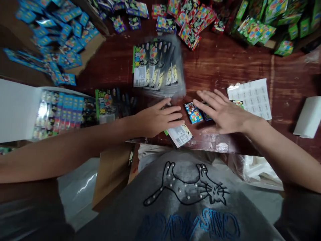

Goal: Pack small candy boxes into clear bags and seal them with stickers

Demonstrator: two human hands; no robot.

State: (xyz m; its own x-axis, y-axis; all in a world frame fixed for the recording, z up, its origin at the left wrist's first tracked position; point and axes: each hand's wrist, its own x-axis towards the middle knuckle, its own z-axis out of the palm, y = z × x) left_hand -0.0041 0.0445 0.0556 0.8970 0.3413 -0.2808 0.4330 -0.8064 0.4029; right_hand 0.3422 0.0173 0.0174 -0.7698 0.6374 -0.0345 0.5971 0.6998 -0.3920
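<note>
My left hand lies flat on a printed card pack at the table's near edge, fingers stretched out and pressing it down. My right hand hovers palm down with fingers spread, partly over a small colourful packet and a darker one beside it. Just beyond both hands lies a stack of clear-bagged card packs, fanned out on the dark red table.
A white box at left holds rows of blue packs. Loose blue packs pile at the far left, red and green boxes along the far edge. A white sticker sheet and a white paper lie at right.
</note>
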